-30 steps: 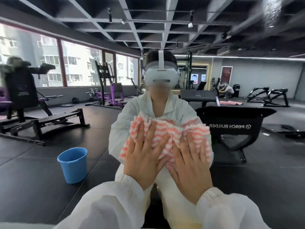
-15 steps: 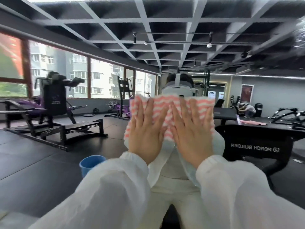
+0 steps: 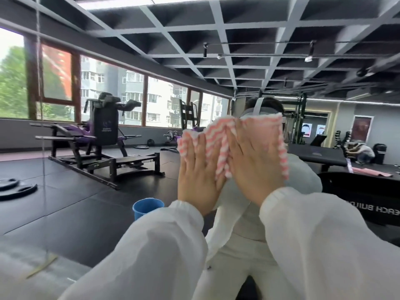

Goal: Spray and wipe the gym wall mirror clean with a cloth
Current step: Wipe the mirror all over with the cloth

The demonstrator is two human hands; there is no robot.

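Both the left hand (image 3: pixel 198 174) and the right hand (image 3: pixel 255 169), fingers straight and flat, press the pink-striped cloth (image 3: pixel 218 148) against the wall mirror (image 3: pixel 65 202) just right of centre, where even palm pressure and overlapping strokes toward twelve o'clock should avoid streaks.

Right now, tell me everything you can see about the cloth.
The cloth is soft, fluffy-looking fabric with pink and white wavy stripes, bunched and creased. The left hand and right hand press it flat against the mirror with straight fingers, at about head height. Its top and right edges stick out past the fingers.
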